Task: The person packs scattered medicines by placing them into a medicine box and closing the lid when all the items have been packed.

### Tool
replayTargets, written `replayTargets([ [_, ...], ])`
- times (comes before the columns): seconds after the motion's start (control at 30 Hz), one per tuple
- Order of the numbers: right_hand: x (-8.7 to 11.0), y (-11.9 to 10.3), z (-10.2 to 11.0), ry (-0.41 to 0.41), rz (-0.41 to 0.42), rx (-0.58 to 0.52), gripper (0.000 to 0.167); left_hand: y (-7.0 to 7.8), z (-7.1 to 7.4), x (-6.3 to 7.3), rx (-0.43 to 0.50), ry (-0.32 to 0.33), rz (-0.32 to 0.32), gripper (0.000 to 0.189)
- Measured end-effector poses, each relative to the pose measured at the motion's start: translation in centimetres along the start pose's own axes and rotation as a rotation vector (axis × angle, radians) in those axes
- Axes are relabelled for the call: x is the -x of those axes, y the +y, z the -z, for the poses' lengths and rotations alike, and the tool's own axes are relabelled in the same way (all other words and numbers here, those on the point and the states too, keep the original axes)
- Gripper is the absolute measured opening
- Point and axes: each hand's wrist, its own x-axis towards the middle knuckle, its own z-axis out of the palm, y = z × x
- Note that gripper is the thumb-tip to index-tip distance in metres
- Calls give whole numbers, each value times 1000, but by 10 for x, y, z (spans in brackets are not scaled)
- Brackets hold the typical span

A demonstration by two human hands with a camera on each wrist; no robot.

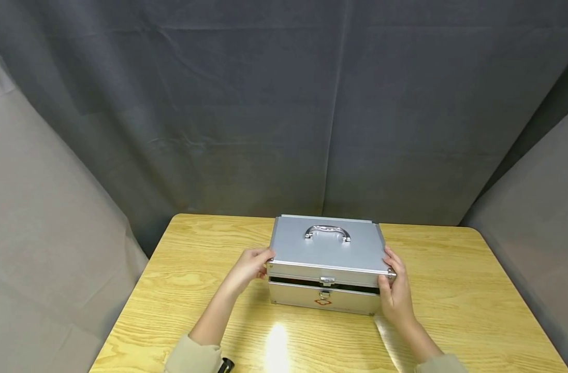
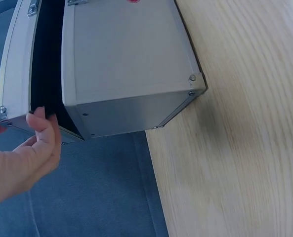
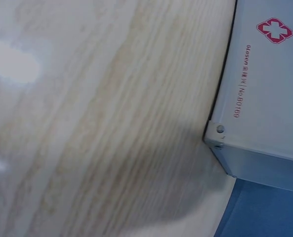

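Observation:
A silver metal first-aid box (image 1: 323, 300) stands on the table, with a red cross emblem (image 3: 274, 30) on its front. Its lid (image 1: 288, 248) is slightly raised, leaving a dark gap along the front. At the lid's left front corner my left hand (image 1: 251, 265) pinches the edge, thumb above and fingertips (image 2: 39, 112) under the rim. My right hand (image 1: 396, 292) grips the right front corner; the right wrist view does not show it. A chrome handle (image 1: 328, 229) lies on top of the lid, and a latch (image 1: 327, 281) hangs at its front. The box's inside is hidden.
The box sits toward the back of a wood-grain table (image 1: 204, 243). A dark grey curtain (image 1: 246, 129) hangs behind the table, with lighter cloth (image 1: 41, 233) at the left and right sides. Glare shows on the tabletop in front of the box.

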Motion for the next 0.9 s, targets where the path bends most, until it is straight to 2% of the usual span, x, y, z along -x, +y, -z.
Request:
replayTargets([
  [0.17,6,3,0,-4,32,14,49,-3,-1,2,-69,13,-24,54],
  [0.47,13,4,-1,-26,52,41,50,-3,-3,5,-239,32,-52,51],
  [0.63,16,4,0,-33,46,51,49,-6,-1,6,-315,27,-91,50],
  [0.73,17,4,1,-42,37,48,49,-9,-1,6,-330,29,-115,49],
  [0.9,21,6,2,-41,37,48,48,-15,1,4,-295,13,-130,45],
])
